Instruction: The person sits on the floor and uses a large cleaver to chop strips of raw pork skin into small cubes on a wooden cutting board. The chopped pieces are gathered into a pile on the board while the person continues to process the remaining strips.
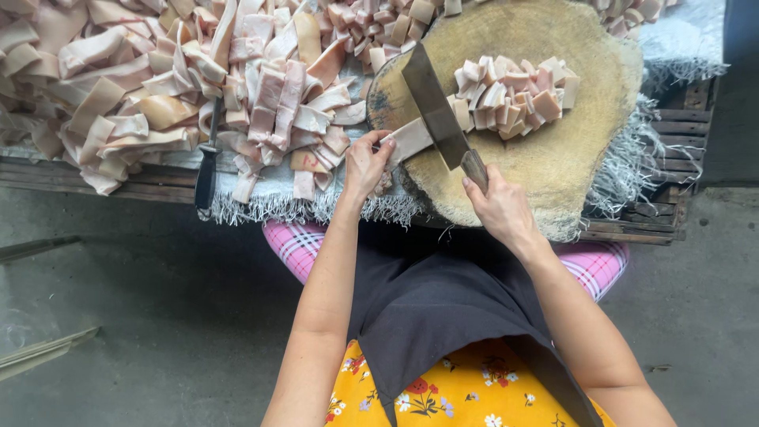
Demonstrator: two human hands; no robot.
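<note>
Cleaver (433, 107) in right hand (500, 207) cuts strip (409, 140) beside cubes (514, 95).

I see soft, even daylight, bright without glare; shadows are faint, focus is sharp throughout, and the edges bend slightly.

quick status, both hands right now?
Left hand: closed, pinching the meat strip on the chopping block.
Right hand: closed on the cleaver handle.

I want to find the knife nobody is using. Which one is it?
The black-handled knife lying among the pale meat strips at left. No hand touches it, while the broad steel cleaver on the round wooden chopping block is gripped by the right hand.
</note>
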